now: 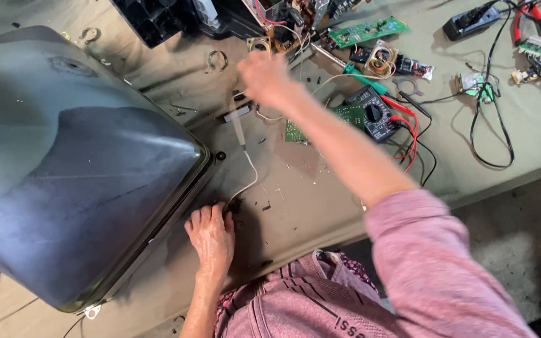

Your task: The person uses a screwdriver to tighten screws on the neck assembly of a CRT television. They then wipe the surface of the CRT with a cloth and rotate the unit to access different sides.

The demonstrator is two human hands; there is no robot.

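A large grey picture tube (76, 169) lies on the table at the left. My left hand (211, 236) rests flat on the table against the tube's near edge, fingers close to the end of a white cable (250, 172). My right hand (264, 78) is stretched out to the far middle of the table and is blurred; it seems shut on the upper end of a thin grey probe-like part (238, 128) from which the white cable runs. A green circuit board (345, 116) lies partly under my forearm.
A black multimeter (376, 112) with red and black leads sits right of my arm. More circuit boards (367, 31), coils, black cables (489, 106), pliers with red handles (530, 15) and a dark plastic housing (158, 19) crowd the far side. The table edge runs diagonally at right.
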